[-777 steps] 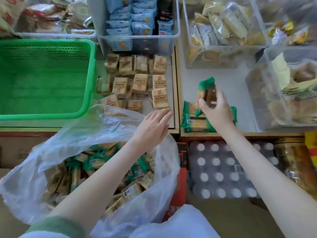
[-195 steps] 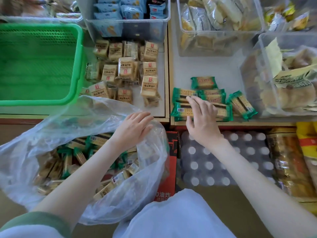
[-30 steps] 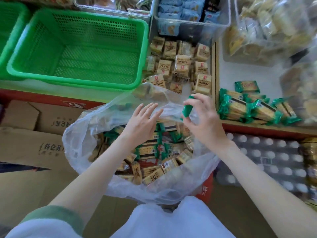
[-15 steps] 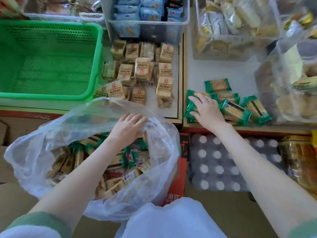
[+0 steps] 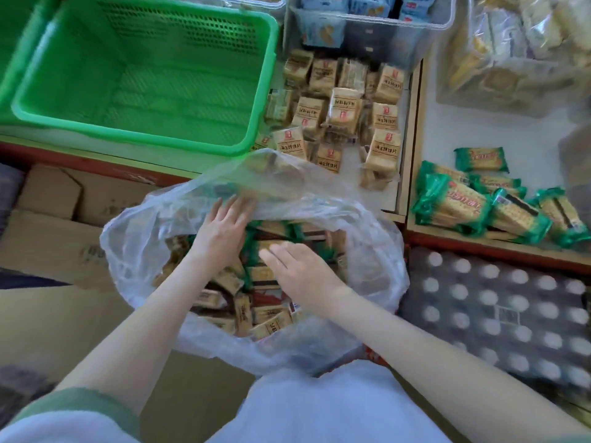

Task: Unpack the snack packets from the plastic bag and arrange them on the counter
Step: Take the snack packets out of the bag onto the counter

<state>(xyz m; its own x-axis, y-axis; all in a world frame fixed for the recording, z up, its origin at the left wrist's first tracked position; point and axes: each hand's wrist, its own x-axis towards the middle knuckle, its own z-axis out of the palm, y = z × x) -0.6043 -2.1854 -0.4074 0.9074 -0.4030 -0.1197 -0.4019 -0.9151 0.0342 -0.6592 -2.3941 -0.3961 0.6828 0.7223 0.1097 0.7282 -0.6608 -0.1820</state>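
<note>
The plastic bag (image 5: 134, 251) sits just off the near edge of the table (image 5: 447, 123). Its mouth is wide, and its far rim is lifted over that edge and overlaps the nearest tan packets (image 5: 383, 148). Inside lies a loose heap of snack packets (image 5: 265, 318), tan with green ends. Both hands are in the mouth. The left hand (image 5: 220, 231) lies flat against the bag's far wall, fingers straight and close together, their tips veiled by the film; it holds nothing. The right hand (image 5: 297, 270) hovers low over the heap, its fingers (image 5: 271, 252) reaching left and loosely extended. They are blurred, and no packet shows in their grip.

A wooden strip (image 5: 412, 139) splits the table top. Right of it, a pile of green packets (image 5: 454, 203) lies along the near edge, one end tight against the strip. A single packet (image 5: 481, 159) lies just behind the pile. Behind that the white top is bare up to the clear bins (image 5: 511, 59) at the far edge. Left of the strip, the tan packets crowd the space from the near edge back to a bin (image 5: 367, 36) of blue packs. A green basket (image 5: 144, 75) fills the near left part, its rim close to the near edge. Below the table, cardboard boxes (image 5: 48, 244) stand left of the bag and a pack of bottles (image 5: 495, 314) right of it
</note>
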